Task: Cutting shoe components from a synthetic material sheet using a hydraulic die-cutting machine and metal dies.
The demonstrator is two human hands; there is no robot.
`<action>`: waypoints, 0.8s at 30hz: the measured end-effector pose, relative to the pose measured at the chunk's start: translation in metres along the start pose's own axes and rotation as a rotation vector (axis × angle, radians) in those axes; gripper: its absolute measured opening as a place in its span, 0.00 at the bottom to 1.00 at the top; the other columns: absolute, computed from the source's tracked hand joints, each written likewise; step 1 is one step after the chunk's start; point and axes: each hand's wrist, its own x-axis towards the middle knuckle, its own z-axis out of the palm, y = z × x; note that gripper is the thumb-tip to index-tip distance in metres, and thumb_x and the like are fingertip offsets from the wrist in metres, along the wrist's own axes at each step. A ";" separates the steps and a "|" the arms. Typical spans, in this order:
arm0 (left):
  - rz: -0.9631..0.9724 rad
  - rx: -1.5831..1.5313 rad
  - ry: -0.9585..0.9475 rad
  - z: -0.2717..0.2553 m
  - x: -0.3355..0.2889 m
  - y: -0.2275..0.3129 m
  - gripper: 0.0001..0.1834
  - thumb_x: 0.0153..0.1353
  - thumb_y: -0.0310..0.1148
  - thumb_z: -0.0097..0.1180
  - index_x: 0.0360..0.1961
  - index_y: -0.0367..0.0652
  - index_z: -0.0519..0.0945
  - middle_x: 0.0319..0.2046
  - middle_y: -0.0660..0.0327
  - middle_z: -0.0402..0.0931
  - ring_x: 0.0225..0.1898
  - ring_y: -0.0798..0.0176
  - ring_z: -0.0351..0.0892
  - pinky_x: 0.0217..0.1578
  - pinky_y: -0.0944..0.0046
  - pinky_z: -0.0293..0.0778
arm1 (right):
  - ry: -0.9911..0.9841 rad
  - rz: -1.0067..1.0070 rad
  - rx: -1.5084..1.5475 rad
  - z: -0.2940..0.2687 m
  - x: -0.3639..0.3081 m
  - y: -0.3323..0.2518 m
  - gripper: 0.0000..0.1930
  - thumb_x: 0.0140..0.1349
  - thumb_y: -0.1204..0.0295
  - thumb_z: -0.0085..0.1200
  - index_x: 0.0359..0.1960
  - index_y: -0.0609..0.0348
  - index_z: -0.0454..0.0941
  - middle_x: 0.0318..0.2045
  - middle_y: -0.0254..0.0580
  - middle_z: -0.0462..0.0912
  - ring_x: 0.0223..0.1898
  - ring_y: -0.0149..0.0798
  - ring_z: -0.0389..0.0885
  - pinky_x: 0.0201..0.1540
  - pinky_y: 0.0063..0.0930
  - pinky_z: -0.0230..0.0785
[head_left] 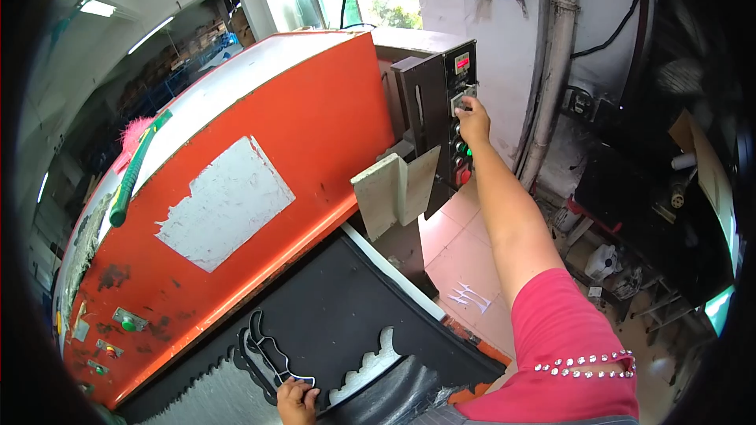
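At the lower middle, my left hand (298, 403) is closed on the near end of a thin metal cutting die (277, 360), an open outline with wavy sides. Beside the die lies a dark cut-out edge of a grey sheet (216, 393), spread over the black bed (315, 299) of an orange machine (315, 122). My right arm, in a red sleeve, reaches far forward. My right hand (474, 122) has its fingers pinched at a small control on the upright black control panel (453, 142). Those fingers partly hide the control.
A bent metal plate (398, 189) juts out between bed and panel. Jagged grey scrap (370, 366) lies at the bed's near edge. A green-handled brush (138, 173) rests atop the orange housing. White offcuts (471, 296) lie on the tiled floor. A pipe (551, 71) runs down the wall.
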 end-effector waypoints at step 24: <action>-0.113 0.059 -0.126 -0.008 0.009 0.006 0.09 0.49 0.33 0.65 0.29 0.41 0.82 0.37 0.55 0.80 0.42 0.49 0.75 0.45 0.56 0.70 | 0.013 -0.042 0.123 0.007 0.002 0.007 0.14 0.52 0.78 0.62 0.42 0.58 0.79 0.36 0.43 0.83 0.34 0.38 0.82 0.40 0.30 0.73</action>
